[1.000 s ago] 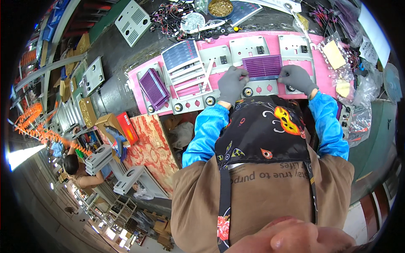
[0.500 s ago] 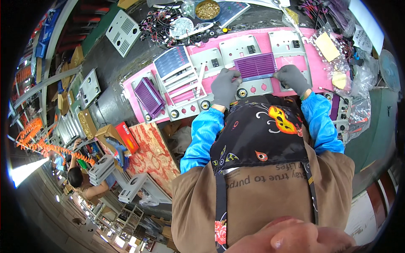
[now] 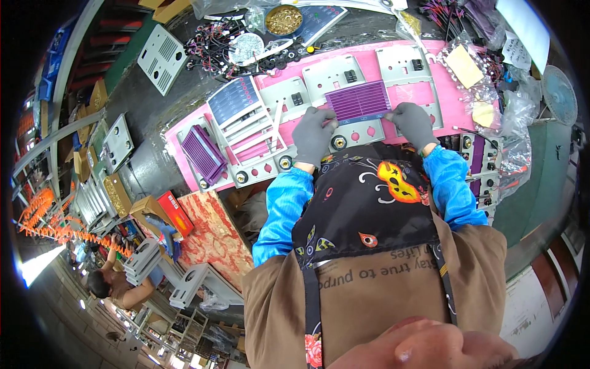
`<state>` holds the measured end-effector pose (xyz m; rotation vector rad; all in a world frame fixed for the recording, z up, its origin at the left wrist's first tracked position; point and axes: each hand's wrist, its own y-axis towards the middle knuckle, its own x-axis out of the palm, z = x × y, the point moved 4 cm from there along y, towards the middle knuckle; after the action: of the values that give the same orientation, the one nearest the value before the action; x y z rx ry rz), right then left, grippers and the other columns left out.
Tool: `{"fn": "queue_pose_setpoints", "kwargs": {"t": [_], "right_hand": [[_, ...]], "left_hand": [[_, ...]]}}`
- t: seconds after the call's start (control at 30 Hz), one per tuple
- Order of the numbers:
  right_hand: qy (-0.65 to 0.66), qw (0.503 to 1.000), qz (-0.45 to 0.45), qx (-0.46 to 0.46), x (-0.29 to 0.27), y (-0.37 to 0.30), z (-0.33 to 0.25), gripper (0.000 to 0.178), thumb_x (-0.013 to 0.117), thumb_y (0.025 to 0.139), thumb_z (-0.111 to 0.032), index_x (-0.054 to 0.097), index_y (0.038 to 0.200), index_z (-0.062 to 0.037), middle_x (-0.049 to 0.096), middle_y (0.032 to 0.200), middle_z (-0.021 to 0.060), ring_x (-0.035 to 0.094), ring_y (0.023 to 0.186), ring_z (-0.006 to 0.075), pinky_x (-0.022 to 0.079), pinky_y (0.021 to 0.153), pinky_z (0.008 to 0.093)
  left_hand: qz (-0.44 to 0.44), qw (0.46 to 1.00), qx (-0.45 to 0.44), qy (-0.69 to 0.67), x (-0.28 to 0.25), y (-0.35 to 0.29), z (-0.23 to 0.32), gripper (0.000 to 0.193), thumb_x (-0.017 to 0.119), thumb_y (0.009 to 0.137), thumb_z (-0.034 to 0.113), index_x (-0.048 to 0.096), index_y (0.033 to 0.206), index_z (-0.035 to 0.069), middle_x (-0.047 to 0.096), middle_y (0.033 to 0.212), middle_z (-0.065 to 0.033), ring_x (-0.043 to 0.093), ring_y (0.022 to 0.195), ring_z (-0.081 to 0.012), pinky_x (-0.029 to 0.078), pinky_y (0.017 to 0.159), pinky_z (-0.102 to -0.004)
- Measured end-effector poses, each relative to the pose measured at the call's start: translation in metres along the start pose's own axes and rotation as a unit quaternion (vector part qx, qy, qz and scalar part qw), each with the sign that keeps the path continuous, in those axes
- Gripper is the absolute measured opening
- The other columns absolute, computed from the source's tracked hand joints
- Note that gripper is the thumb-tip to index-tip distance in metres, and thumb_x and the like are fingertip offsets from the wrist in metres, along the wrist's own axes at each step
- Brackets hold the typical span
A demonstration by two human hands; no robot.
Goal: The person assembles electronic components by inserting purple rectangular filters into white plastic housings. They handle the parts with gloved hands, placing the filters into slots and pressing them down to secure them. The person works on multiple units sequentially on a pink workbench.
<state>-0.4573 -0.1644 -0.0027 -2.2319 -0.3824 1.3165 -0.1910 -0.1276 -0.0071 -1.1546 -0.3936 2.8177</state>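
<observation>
A purple slatted panel [image 3: 353, 100] lies on a light grey metal faceplate with round holes. Along its near edge runs a narrow blue-grey strip [image 3: 361, 119], which looks like a label. My left hand [image 3: 313, 135], in a grey glove, pinches the strip's left end. At the right end, my gloved right hand [image 3: 413, 125] has its fingertips closed on the strip's corner. Both hands rest low over the faceplate's near side. To the left, a second purple slatted panel [image 3: 203, 154] lies tilted on another grey plate. A stack of dark blue printed sheets [image 3: 232, 100] lies beside it.
Pink sheeting [image 3: 455, 107] covers the bench under several grey faceplates. Beyond it are a heap of cables [image 3: 212, 52], a bowl of brass parts [image 3: 284, 20] and a dish of small silver parts [image 3: 246, 48]. Bagged parts [image 3: 479, 74] lie right. Another person [image 3: 114, 283] is far left.
The whole view has shifted, so bench and hands appear farther left. Both hands remain at the strip's two ends, with little visible movement against the panel.
</observation>
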Motion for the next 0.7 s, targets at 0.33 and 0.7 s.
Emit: {"fn": "queue_pose_setpoints", "kwargs": {"t": [0.33, 0.7], "right_hand": [[-0.101, 0.994, 0.013, -0.048, -0.002, 0.006, -0.005, 0.028, 0.069, 0.087, -0.036, 0.073, 0.092, -0.0088, 0.072, 0.087, 0.0147, 0.069, 0.086, 0.034, 0.052, 0.076, 0.046], [-0.172, 0.983, 0.03, -0.059, -0.004, 0.006, -0.014, 0.029, 0.068, 0.088, -0.038, 0.072, 0.09, -0.01, 0.071, 0.086, 0.0142, 0.07, 0.087, 0.034, 0.053, 0.074, 0.0474]], "left_hand": [[0.006, 1.0, 0.006, -0.004, 0.0, 0.0, 0.0, 0.015, 0.075, 0.082, 0.024, 0.074, 0.096, 0.018, 0.065, 0.095, -0.0024, 0.068, 0.084, -0.0242, 0.051, 0.07, -0.0378], [0.014, 1.0, 0.018, 0.004, 0.0, 0.0, -0.001, 0.016, 0.075, 0.081, 0.024, 0.074, 0.096, 0.018, 0.064, 0.092, -0.0028, 0.067, 0.083, -0.0247, 0.051, 0.069, -0.0382]]}}
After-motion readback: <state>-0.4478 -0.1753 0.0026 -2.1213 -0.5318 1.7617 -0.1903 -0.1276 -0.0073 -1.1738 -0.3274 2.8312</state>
